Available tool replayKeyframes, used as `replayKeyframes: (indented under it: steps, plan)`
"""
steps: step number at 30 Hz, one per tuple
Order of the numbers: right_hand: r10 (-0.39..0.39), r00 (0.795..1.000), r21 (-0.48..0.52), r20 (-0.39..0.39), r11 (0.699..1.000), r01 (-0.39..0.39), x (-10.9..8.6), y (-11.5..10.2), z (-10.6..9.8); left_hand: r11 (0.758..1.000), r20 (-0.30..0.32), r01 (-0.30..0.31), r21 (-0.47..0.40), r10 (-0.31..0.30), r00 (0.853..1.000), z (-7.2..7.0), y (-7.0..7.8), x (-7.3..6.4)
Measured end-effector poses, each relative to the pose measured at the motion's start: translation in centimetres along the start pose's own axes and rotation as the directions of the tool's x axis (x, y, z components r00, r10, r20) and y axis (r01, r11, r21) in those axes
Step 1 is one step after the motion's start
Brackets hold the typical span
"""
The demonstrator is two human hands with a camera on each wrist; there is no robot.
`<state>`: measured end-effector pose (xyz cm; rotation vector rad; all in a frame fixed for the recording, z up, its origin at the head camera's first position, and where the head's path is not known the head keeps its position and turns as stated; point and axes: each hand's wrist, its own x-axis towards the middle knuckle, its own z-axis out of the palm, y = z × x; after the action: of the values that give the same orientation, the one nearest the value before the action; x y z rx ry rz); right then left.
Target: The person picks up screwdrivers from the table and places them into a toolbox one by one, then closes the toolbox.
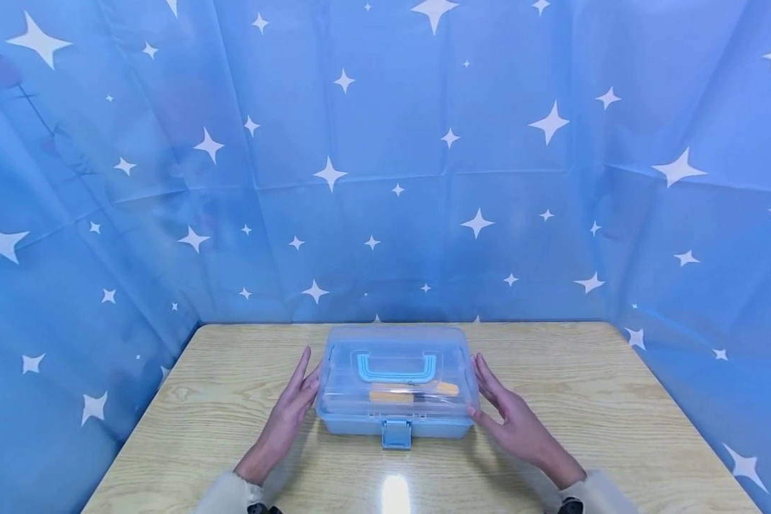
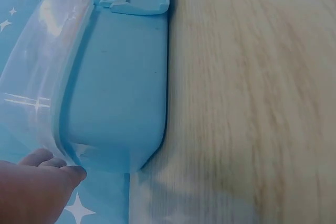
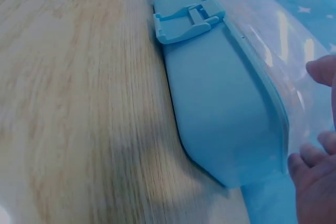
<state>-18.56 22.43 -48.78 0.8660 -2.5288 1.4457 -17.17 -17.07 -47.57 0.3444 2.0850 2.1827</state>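
Note:
A light-blue storage box [image 1: 353, 427] with a clear lid [image 1: 350, 400] stands on the table, its lid down. Folded on top lies a blue carrying handle [image 1: 396, 377]. At the front, the latch [image 1: 396, 434] sticks outward from the box in both wrist views. Yellow-orange items [image 1: 392, 397] show through the lid. My left hand [image 1: 283, 421] rests its fingertips against the box's left side, fingers fairly straight. On the opposite side my right hand [image 1: 520, 432] is spread, with fingers along the right end and the thumb by the front right corner.
The box stands on a wood-grain table [image 1: 617, 428], near its far edge. A blue curtain [image 1: 398, 257] with white stars hangs behind the table and along both sides. A bright reflection shows on the tabletop in front of the box.

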Motion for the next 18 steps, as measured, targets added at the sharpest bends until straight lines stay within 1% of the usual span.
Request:
replayKeyframes:
  steps: [3,8,10,18]
  plan:
    - [-0.021,1.0,0.012,-0.009,1.0,0.021,-0.07,0.06,0.09,1.0,-0.016,0.015,0.017,-0.015,1.0,-0.03,-0.18,-0.02]
    - [-0.043,0.999,0.011,-0.029,0.999,0.043,-0.14,0.18,0.24,0.999,-0.029,0.022,0.048,-0.021,0.999,-0.11,-0.52,-0.02]
    - [-0.043,0.999,0.004,-0.034,0.999,0.043,-0.16,0.24,0.32,0.998,-0.031,0.016,0.055,-0.015,0.999,-0.12,-0.63,-0.04]
    - [-0.028,0.998,-0.015,-0.063,1.0,0.027,-0.3,0.12,0.53,0.994,-0.075,0.009,0.107,-0.001,0.997,0.01,-0.69,0.14]
